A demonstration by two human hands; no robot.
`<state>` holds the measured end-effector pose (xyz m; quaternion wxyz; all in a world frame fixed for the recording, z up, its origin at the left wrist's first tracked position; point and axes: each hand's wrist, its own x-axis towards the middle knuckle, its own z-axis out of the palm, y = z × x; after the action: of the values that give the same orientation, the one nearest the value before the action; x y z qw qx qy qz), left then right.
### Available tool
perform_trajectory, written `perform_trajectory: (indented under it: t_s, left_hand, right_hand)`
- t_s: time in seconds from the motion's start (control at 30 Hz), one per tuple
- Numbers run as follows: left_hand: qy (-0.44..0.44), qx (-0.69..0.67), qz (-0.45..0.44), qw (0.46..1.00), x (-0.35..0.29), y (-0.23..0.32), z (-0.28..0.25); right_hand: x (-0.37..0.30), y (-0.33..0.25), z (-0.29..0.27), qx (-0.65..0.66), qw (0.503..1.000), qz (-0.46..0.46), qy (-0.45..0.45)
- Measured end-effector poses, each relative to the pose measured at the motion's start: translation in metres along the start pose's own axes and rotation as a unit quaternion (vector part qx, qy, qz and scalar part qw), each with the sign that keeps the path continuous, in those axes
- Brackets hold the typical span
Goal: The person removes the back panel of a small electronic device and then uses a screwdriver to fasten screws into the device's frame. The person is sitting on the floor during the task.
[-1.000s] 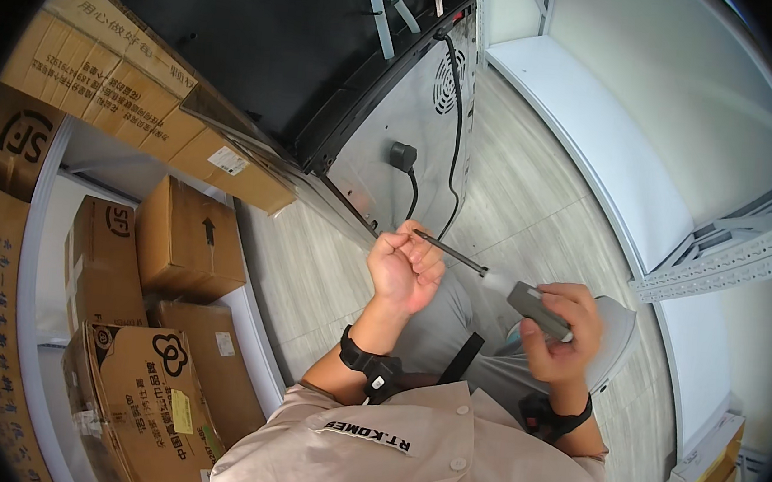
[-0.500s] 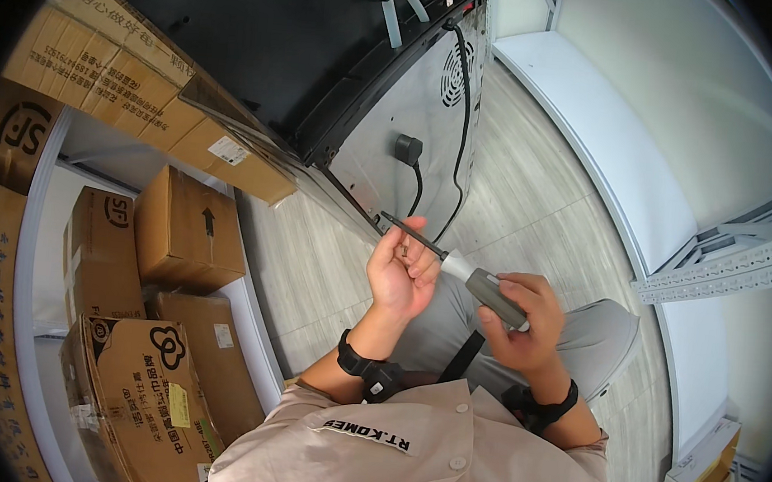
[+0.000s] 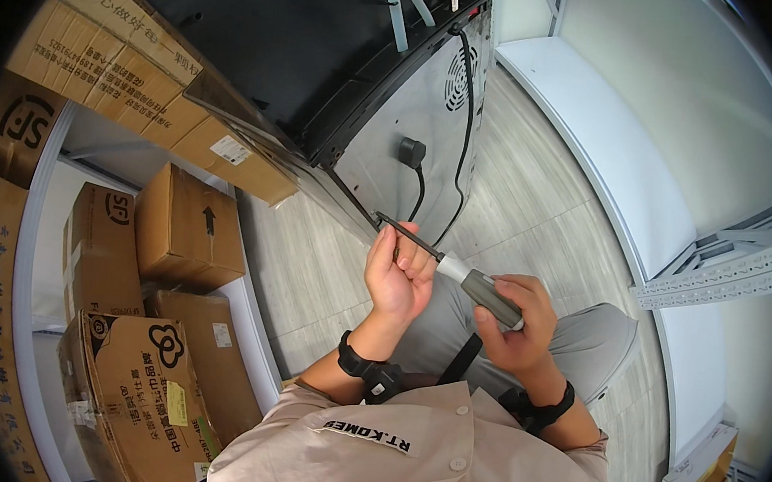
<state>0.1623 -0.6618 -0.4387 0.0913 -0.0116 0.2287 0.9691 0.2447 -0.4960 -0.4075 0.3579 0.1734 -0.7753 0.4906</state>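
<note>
My right hand (image 3: 525, 323) is wrapped round the grey and white handle of a screwdriver (image 3: 490, 301). Its dark shaft points up and left, with the tip at the lower corner of a large appliance (image 3: 372, 136) with a black top and a pale metal panel. My left hand (image 3: 398, 278) is raised beside the shaft, fingers curled and their tips close to it. Something small and dark shows between those fingers, too small to name. Whether the tip sits in a screw cannot be made out.
A black plug (image 3: 411, 152) and a black cable (image 3: 465, 129) hang on the metal panel, near a round vent (image 3: 459, 79). Cardboard boxes (image 3: 189, 226) fill the shelving at left. A white shelf (image 3: 602, 149) curves along the right, with a perforated metal beam (image 3: 719, 276).
The screwdriver and my right hand have shifted slightly left. My left fingers have curled a little more beside the shaft, and the dark small thing between them shows more.
</note>
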Motion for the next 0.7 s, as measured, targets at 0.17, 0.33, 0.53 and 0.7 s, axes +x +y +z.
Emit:
perform_trajectory:
  t_s: [0.17,0.33,0.53,0.7]
  left_hand:
    - [0.018,0.047,0.045,0.998,-0.0004,-0.0010,-0.0008]
    - [0.016,0.060,0.056,0.996,-0.0009,-0.0020,-0.0025]
    - [0.017,0.076,0.063,0.995,-0.0014,-0.0037,0.0017]
    - [0.021,0.076,0.061,0.995,-0.0003,-0.0022,-0.0001]
  right_hand:
    - [0.0004,0.0004,0.0002,-0.004,1.000,0.003,-0.013]
    - [-0.0007,0.0002,0.0015,0.001,1.000,0.009,-0.013]
    - [-0.0016,-0.0002,0.0006,0.006,1.000,0.015,-0.008]
    - [0.0015,-0.0020,0.0016,0.010,1.000,0.021,-0.013]
